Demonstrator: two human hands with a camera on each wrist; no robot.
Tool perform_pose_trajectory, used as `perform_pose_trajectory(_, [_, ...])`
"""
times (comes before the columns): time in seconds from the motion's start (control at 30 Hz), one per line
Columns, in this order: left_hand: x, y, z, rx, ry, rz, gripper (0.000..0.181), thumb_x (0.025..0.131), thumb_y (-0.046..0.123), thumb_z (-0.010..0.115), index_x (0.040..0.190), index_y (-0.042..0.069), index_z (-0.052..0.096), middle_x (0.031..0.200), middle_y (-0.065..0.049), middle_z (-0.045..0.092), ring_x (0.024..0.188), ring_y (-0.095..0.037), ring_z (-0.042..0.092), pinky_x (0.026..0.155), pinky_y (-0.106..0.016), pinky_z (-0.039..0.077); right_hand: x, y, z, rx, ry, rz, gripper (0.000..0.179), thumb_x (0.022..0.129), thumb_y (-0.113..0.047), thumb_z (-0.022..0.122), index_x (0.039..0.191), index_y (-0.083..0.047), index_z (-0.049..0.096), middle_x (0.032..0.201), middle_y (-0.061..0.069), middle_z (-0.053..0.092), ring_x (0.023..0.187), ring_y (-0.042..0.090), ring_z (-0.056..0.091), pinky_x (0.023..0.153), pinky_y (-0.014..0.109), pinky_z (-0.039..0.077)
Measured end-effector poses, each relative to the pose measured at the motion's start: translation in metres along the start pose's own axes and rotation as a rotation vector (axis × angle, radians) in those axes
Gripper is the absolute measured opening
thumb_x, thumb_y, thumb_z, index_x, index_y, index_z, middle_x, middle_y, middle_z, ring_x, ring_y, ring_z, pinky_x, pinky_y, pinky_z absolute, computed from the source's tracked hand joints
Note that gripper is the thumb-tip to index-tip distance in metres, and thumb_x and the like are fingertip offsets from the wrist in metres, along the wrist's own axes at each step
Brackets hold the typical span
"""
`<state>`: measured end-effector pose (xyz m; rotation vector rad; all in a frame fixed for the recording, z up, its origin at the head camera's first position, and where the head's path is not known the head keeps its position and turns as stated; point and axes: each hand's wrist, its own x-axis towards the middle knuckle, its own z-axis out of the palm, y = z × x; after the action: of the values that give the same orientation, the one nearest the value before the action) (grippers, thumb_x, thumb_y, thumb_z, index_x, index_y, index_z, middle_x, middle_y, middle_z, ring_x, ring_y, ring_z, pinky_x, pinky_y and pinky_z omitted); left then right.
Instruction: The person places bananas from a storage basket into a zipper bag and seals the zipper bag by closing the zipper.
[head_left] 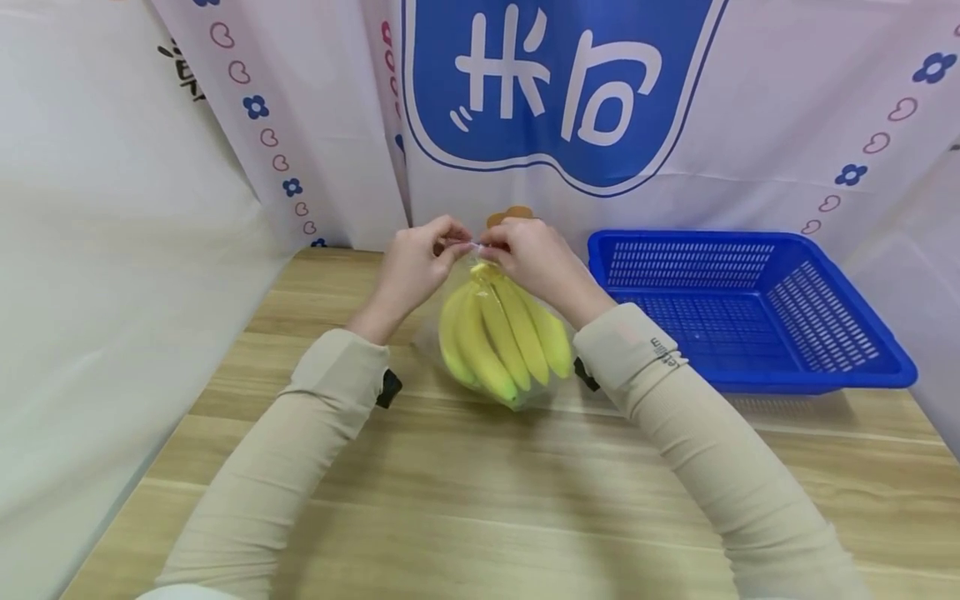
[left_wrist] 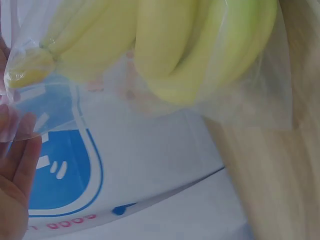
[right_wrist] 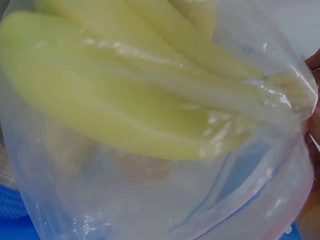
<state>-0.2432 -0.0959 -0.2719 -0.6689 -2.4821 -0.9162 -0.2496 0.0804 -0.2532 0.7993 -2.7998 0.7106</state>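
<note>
A bunch of yellow bananas point(head_left: 501, 337), greenish at some tips, sits inside a clear plastic bag point(left_wrist: 250, 112). My left hand point(head_left: 420, 265) pinches the bag's top edge between thumb and fingers. Close beside it, my right hand point(head_left: 531, 257) pinches the same edge, just above the banana stems. The left wrist view has part of the left hand point(left_wrist: 16, 187) at its left border, against the bag's mouth. Seen from the right wrist, the bag point(right_wrist: 165, 205) has a pinkish edge, and only a sliver of the right hand point(right_wrist: 311, 207) appears.
To the right stands a blue plastic basket point(head_left: 821, 379) with slotted walls. Everything rests on a wood-grain table point(head_left: 487, 517). Behind it hangs a white cloth point(head_left: 337, 125) with a blue printed sign. A small orange-brown shape point(head_left: 510, 213) shows behind the right hand.
</note>
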Motion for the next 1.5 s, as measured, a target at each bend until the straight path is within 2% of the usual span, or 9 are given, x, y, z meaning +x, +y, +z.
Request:
perform_pose_trajectory(0.1, [0.001,0.001,-0.002,0.03,-0.011,0.049,0.016,0.09,0.016,0.066,0.098,0.003,0.071,0.098,-0.012,0.074,0.084,-0.024,0.071,0.075,-0.034,0.058,0.0,-0.004,-0.001,-0.018,0.006,-0.006,0.025,0.094,-0.022,0.06,0.109,-0.006,0.072,0.097,0.009,0.072,0.09,0.022,0.065,0.084,0.035,0.055])
perform_pose_trajectory(0.27, [0.0,0.001,-0.001,0.033,0.062,0.091,0.011,0.085,0.01,0.07,0.086,0.0,0.075,0.085,-0.013,0.075,0.074,-0.024,0.072,0.067,-0.034,0.059,-0.001,-0.01,0.0,-0.069,0.015,-0.031,0.025,0.094,-0.021,0.059,0.111,-0.009,0.072,0.095,0.008,0.07,0.088,0.023,0.064,0.082,0.035,0.054])
perform_pose_trajectory(0.5, [0.0,0.001,0.001,0.066,0.115,0.084,0.011,0.083,0.011,0.072,0.083,0.001,0.075,0.082,-0.013,0.075,0.073,-0.024,0.072,0.066,-0.036,0.058,-0.002,-0.01,0.002,-0.129,0.055,-0.081,0.023,0.094,-0.018,0.059,0.108,-0.008,0.074,0.089,0.008,0.067,0.081,0.024,0.061,0.079,0.035,0.054])
perform_pose_trajectory(0.7, [0.0,0.002,0.0,0.08,0.112,0.068,0.01,0.083,0.01,0.072,0.083,0.001,0.075,0.082,-0.013,0.075,0.071,-0.025,0.071,0.064,-0.036,0.057,-0.005,-0.007,0.0,-0.134,0.038,-0.072,0.022,0.093,-0.016,0.059,0.107,-0.007,0.074,0.094,0.008,0.069,0.088,0.025,0.064,0.084,0.036,0.054])
perform_pose_trajectory(0.8, [0.001,0.003,-0.002,0.066,0.055,0.025,0.011,0.086,0.011,0.069,0.086,0.0,0.073,0.084,-0.013,0.075,0.071,-0.025,0.069,0.065,-0.036,0.055,-0.006,-0.007,0.0,-0.106,0.024,-0.051,0.023,0.095,-0.017,0.058,0.109,-0.006,0.072,0.097,0.009,0.068,0.09,0.024,0.064,0.085,0.036,0.055])
perform_pose_trajectory(1.0, [0.004,0.007,-0.009,0.097,-0.184,-0.051,0.017,0.094,0.017,0.059,0.103,0.006,0.068,0.105,-0.012,0.07,0.092,-0.025,0.067,0.082,-0.037,0.055,-0.006,-0.006,0.005,-0.049,0.035,-0.033,0.024,0.097,-0.018,0.054,0.108,-0.005,0.07,0.095,0.01,0.067,0.09,0.023,0.063,0.085,0.035,0.055])
perform_pose_trajectory(1.1, [0.006,0.008,-0.012,0.139,-0.24,-0.064,0.019,0.094,0.02,0.059,0.106,0.008,0.068,0.107,-0.01,0.069,0.097,-0.025,0.067,0.085,-0.038,0.054,-0.004,-0.007,0.007,-0.043,0.046,-0.047,0.024,0.097,-0.016,0.054,0.108,-0.003,0.071,0.096,0.012,0.068,0.092,0.024,0.064,0.087,0.035,0.054])
perform_pose_trajectory(1.3, [0.004,0.01,-0.014,0.198,-0.187,-0.07,0.016,0.092,0.016,0.062,0.098,0.003,0.07,0.097,-0.013,0.07,0.087,-0.027,0.067,0.077,-0.038,0.054,0.002,-0.009,0.011,-0.011,0.059,-0.06,0.024,0.095,-0.017,0.058,0.11,-0.004,0.071,0.098,0.013,0.069,0.093,0.024,0.065,0.085,0.034,0.054])
perform_pose_trajectory(1.5, [-0.001,0.009,-0.009,0.156,-0.078,-0.072,0.014,0.09,0.011,0.064,0.09,0.0,0.071,0.09,-0.016,0.071,0.079,-0.028,0.066,0.072,-0.038,0.054,0.007,-0.012,0.011,-0.001,0.067,-0.067,0.024,0.092,-0.019,0.062,0.106,-0.004,0.074,0.093,0.013,0.069,0.087,0.023,0.064,0.078,0.032,0.053])
